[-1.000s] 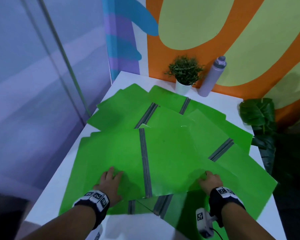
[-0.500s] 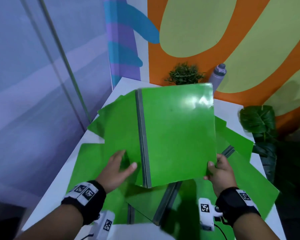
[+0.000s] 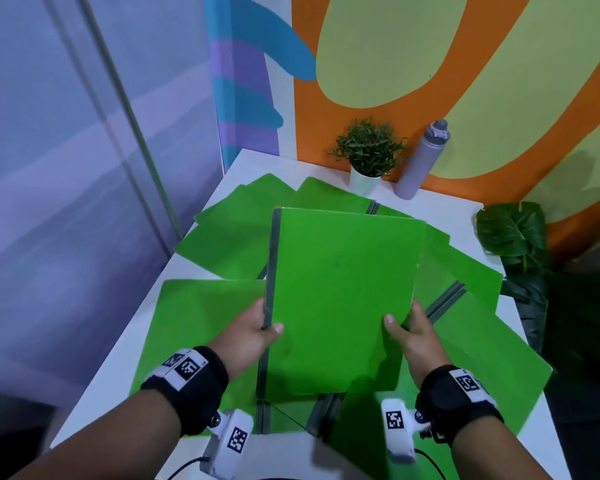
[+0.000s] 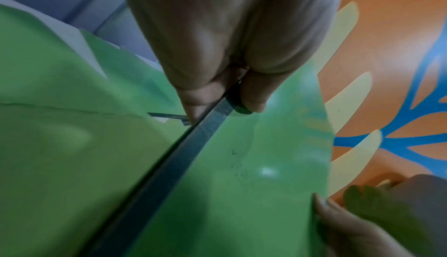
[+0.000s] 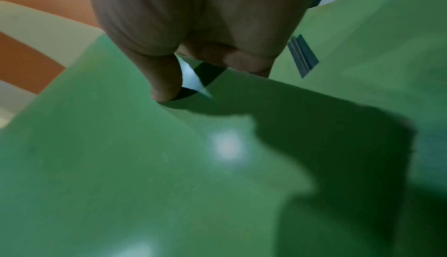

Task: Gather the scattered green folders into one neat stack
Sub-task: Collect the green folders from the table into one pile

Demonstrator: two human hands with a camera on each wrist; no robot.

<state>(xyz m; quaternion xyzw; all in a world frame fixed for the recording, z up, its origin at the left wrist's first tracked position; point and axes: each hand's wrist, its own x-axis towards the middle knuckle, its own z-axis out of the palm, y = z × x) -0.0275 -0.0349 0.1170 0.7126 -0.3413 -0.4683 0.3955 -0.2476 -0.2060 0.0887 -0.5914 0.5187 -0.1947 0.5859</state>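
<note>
A closed green folder [image 3: 340, 292] with a grey spine is held up, tilted, above the table between both hands. My left hand [image 3: 257, 327] pinches its spine edge, thumb on top, as the left wrist view shows on the folder [image 4: 254, 156] under my left hand [image 4: 217, 96]. My right hand [image 3: 404, 323] pinches the opposite edge of the folder [image 5: 121, 156], where my right hand [image 5: 205, 73] has its thumb on the cover. Several open green folders [image 3: 201, 313] lie scattered and overlapping on the white table [image 3: 118, 358] beneath.
A small potted plant [image 3: 368, 150] and a lilac bottle [image 3: 421, 161] stand at the table's far edge against the painted wall. A large leafy plant [image 3: 513, 237] sits off the right side. A glass partition runs along the left.
The open folder was lifted off the pile and folded shut. It now hangs lower and closer to me, and my left hand has moved from beside the cover onto its spine.
</note>
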